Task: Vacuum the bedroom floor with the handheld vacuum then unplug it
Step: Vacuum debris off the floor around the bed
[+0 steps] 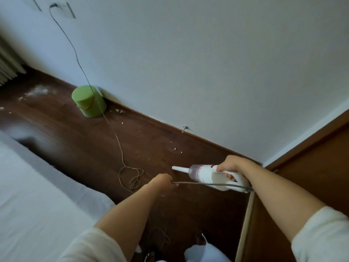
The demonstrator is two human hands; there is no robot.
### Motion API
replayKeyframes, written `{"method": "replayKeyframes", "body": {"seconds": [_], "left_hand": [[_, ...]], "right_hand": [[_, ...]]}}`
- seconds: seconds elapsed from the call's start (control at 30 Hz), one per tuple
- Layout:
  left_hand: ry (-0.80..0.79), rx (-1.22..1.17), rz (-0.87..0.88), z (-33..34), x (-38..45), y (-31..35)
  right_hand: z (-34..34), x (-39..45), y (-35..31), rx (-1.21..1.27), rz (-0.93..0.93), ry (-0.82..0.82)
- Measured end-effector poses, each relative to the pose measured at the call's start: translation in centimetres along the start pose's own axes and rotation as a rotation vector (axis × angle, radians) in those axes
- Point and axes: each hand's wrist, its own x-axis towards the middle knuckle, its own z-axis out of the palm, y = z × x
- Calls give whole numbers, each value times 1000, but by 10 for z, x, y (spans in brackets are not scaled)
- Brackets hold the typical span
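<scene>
My right hand (pixel 229 166) grips the handle of a white handheld vacuum (pixel 205 174), its narrow nozzle pointing left just above the dark wood floor (pixel 79 140). My left hand (pixel 163 181) is closed on the grey power cord (pixel 198 183) close to the vacuum. From there the cord lies in loops on the floor, passes over a green cylindrical stool (pixel 88 101) and rises to a plug in the wall socket (pixel 56 5) at the top left. White crumbs (pixel 174 149) and a dusty patch (pixel 37 91) are scattered along the skirting board.
A bed with white sheets (pixel 28 186) fills the lower left. A brown wooden door or wardrobe (pixel 302 186) stands at the right. A radiator (pixel 7 63) is at the far left. A small hook (pixel 185 128) sticks out above the skirting board.
</scene>
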Motion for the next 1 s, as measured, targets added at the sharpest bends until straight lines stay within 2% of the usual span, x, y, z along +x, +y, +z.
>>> {"method": "replayKeyframes", "body": {"seconds": [0.23, 0.4, 0.57, 0.7, 0.87, 1.0], "left_hand": [[76, 45, -105, -7, -18, -33], [65, 52, -79, 2, -9, -20], [30, 90, 15, 19, 10, 21], [-5, 148, 44, 30, 18, 40], [-9, 168, 45, 41, 21, 40], [-14, 135, 15, 42, 20, 35]], "right_hand": [[55, 19, -19, 74, -39, 7], [30, 16, -5, 57, -79, 13], [-4, 12, 34, 51, -24, 109], [2, 10, 68, -41, 11, 175], [16, 8, 86, -142, 30, 101], [9, 8, 84, -121, -54, 106]]}}
